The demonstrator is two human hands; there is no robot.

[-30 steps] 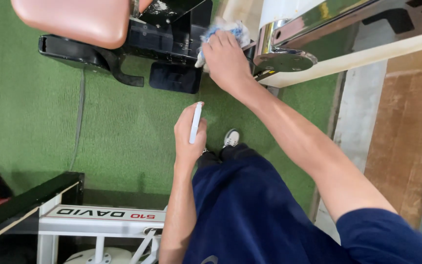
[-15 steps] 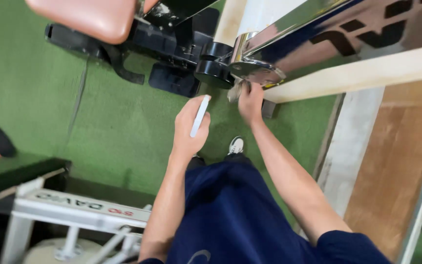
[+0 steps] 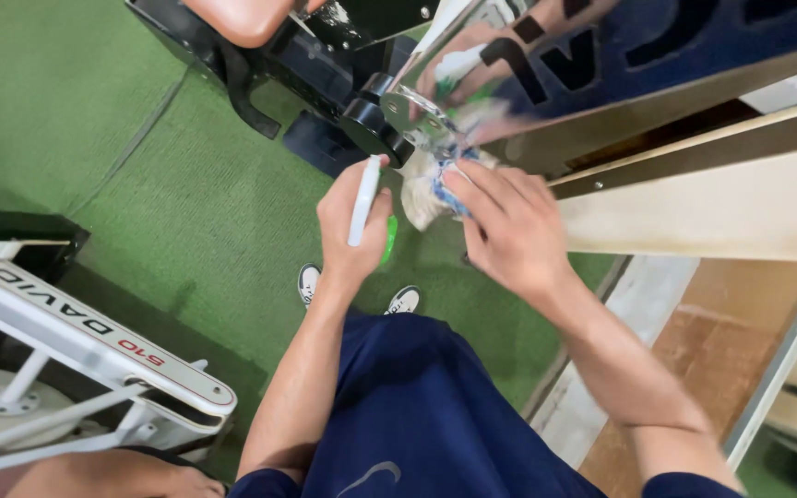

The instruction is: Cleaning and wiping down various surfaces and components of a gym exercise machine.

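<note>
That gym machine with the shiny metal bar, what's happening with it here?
A person in dark blue clothes stands on green carpet and leans over the machine. Their right hand presses a crumpled white and blue cloth against the polished chrome arm near its round black end cap. Their left hand holds a slim white spray bottle with a green lower part close beside the cloth. A salmon-coloured padded seat sits at the top, and a white metal machine frame stands lower left.
</note>
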